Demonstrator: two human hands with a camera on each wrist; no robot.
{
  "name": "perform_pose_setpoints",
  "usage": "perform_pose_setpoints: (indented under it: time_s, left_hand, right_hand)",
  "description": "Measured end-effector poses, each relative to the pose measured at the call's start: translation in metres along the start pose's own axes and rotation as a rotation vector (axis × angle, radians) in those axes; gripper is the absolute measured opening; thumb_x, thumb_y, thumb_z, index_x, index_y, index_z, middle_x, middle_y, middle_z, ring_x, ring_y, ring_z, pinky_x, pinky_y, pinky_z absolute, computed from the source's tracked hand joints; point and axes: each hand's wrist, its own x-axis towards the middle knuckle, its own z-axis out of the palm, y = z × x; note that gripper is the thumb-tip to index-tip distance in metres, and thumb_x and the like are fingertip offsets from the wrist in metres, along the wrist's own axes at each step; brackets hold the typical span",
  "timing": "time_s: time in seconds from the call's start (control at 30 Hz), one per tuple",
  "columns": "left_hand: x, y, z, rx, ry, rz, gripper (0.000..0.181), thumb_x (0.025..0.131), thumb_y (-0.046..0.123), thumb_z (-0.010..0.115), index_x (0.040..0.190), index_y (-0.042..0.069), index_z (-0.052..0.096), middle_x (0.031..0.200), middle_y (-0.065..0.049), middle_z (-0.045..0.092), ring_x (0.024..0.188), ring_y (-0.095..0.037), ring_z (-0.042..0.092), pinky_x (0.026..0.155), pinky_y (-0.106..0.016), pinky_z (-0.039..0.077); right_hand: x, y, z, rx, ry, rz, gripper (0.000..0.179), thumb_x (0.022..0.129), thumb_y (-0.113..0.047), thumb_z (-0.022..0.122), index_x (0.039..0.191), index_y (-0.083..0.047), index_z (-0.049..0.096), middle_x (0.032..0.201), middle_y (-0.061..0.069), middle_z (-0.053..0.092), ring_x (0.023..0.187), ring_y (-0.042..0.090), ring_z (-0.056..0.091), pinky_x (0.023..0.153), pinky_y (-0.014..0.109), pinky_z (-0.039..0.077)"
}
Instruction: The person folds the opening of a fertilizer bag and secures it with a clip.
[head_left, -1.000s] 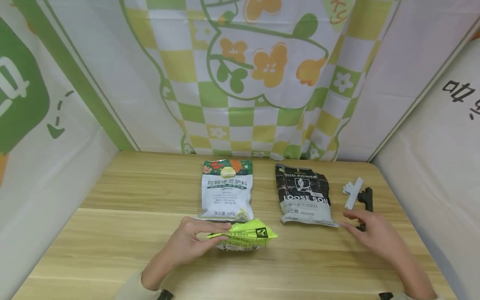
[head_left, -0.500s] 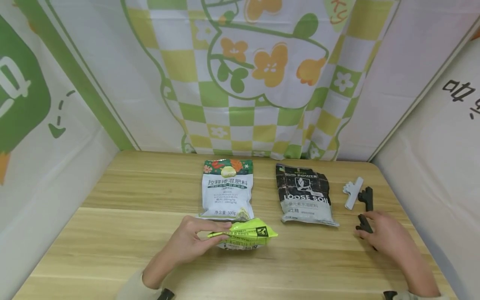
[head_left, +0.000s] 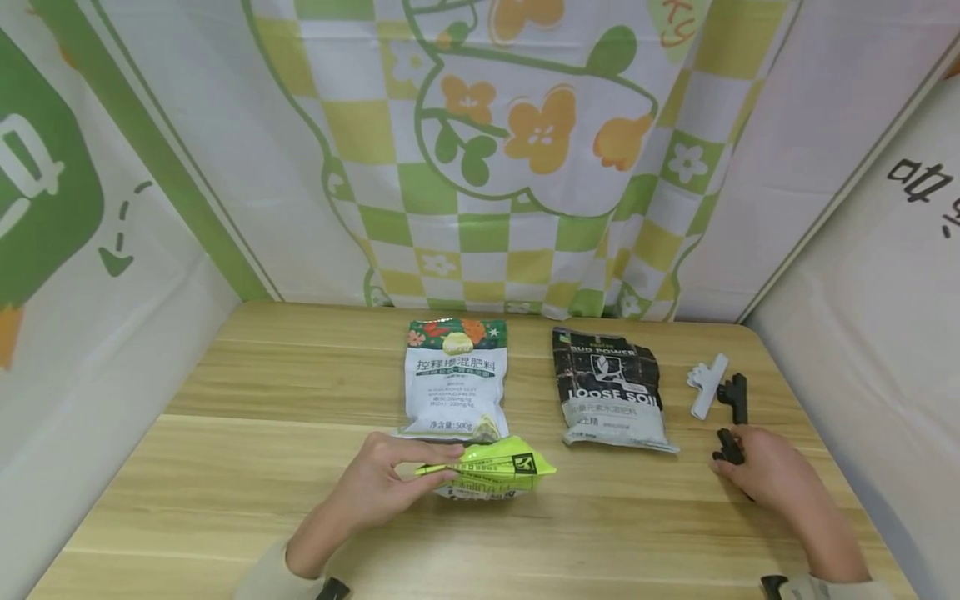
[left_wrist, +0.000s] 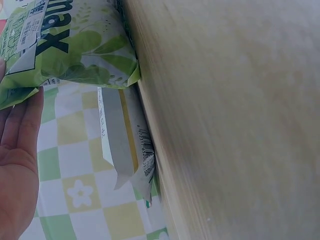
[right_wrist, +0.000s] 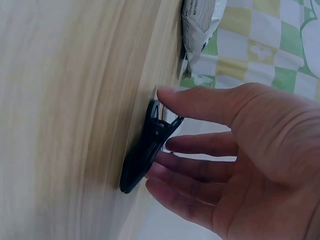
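Note:
Between thumb and fingers, my left hand (head_left: 386,479) pinches the folded top of a bright green plastic bag (head_left: 498,471). In the left wrist view this bag (left_wrist: 90,50) stands upright on the table, with leaf prints and dark lettering. Over at the right, my right hand (head_left: 776,475) holds a black bag clip (head_left: 727,447) lying on the wood. The right wrist view shows the thumb at one handle of the clip (right_wrist: 142,155) and the fingers curled by its other handle; its long jaws are together.
Behind the green bag lies a white bag (head_left: 453,387) with a floral top. A black and grey bag (head_left: 611,392) lies to its right. Further right are a white clip (head_left: 707,386) and another black clip (head_left: 737,397). A patterned curtain (head_left: 525,242) hangs along the table's back edge.
My right hand has moved right and slightly down from beside the black and grey bag to the nearest black clip and taken hold of it. The left hand keeps its hold.

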Motion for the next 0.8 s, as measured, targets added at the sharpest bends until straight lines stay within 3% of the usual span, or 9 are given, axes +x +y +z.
perform_pose_setpoints:
  time_s: [0.17, 0.33, 0.57, 0.8]
  left_hand:
    - [0.0, -0.001, -0.001, -0.002, 0.007, 0.001, 0.014, 0.088, 0.005, 0.084, 0.1, 0.011, 0.084, 0.108, -0.01, 0.082, 0.1, -0.022, 0.08, 0.098, -0.017, 0.057]
    - [-0.001, -0.001, 0.0, -0.004, 0.008, -0.013, 0.014, 0.088, 0.005, 0.084, 0.099, 0.012, 0.084, 0.109, -0.009, 0.082, 0.1, -0.021, 0.08, 0.098, -0.018, 0.057]
    - [-0.001, -0.002, 0.0, 0.007, 0.008, 0.001, 0.014, 0.087, 0.006, 0.084, 0.101, 0.011, 0.084, 0.108, -0.009, 0.082, 0.1, -0.021, 0.08, 0.097, -0.017, 0.058]
    - [-0.001, -0.002, 0.001, 0.005, 0.01, 0.013, 0.017, 0.087, 0.006, 0.085, 0.103, 0.008, 0.083, 0.108, -0.01, 0.082, 0.1, -0.021, 0.08, 0.095, -0.017, 0.058]
  right_hand:
    - [0.0, -0.003, 0.002, -0.003, 0.048, -0.039, 0.064, 0.09, -0.02, 0.08, 0.129, 0.023, 0.056, 0.121, 0.045, 0.064, 0.11, 0.06, 0.065, 0.089, 0.066, 0.056]
    - [0.001, -0.007, 0.003, -0.025, 0.039, -0.05, 0.058, 0.089, -0.012, 0.077, 0.127, 0.025, 0.054, 0.108, 0.042, 0.068, 0.096, 0.054, 0.07, 0.08, 0.063, 0.058]
    - [0.004, -0.016, 0.002, -0.085, 0.002, -0.074, 0.037, 0.082, -0.003, 0.069, 0.107, 0.021, 0.057, 0.083, 0.024, 0.068, 0.072, 0.03, 0.061, 0.063, 0.051, 0.055]
    - [0.004, -0.007, 0.006, -0.039, 0.103, -0.094, 0.041, 0.081, 0.007, 0.061, 0.119, 0.023, 0.056, 0.099, 0.04, 0.068, 0.087, 0.05, 0.07, 0.071, 0.061, 0.057]
